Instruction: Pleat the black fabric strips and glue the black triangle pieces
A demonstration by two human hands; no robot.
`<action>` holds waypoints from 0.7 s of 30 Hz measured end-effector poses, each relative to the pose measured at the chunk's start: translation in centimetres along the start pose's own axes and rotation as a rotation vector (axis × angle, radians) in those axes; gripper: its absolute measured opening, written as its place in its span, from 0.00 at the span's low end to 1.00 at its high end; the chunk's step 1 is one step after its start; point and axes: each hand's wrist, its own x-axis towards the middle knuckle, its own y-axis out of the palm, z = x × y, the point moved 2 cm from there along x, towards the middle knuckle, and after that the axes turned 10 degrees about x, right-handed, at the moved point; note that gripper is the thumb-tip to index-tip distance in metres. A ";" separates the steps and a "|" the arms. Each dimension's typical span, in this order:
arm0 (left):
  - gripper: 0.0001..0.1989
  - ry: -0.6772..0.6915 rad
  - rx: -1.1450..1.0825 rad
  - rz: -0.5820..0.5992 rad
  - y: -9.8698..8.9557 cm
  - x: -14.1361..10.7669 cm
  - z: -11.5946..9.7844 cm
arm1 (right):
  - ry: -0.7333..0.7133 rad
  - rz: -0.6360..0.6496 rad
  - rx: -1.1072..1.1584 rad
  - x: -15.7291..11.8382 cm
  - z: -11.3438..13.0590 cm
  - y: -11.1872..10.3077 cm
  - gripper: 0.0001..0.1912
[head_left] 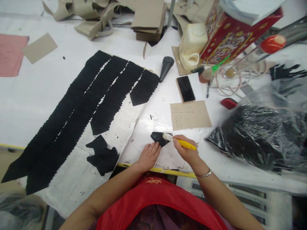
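Note:
On the white table before me lies a small black pointed piece [158,136], with whitish streaks on its surface. The fingertips of my left hand [150,156] lie flat on its lower edge. Wrapped round the yellow handle of a glue brush [187,144] is my right hand [188,151]; the white-coated bristles touch the black piece. To the left, rows of overlapping black pieces [72,105] lie on a white sheet [124,124]. A few loose black pieces [103,156] are heaped below those rows, near the table edge.
Right of my hands lies a plastic bag of black material [259,137]. Beyond them are a card with writing [192,115], a phone [185,88], a black cone-shaped object [166,68], a plastic jug [193,41] and a red box [230,41]. Beige stacked pieces [148,19] stand at the back.

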 end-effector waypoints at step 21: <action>0.12 0.062 -0.034 -0.140 -0.2 2.4 0.1 | 0.137 -0.039 0.075 -1.2 -1.1 -0.5 0.11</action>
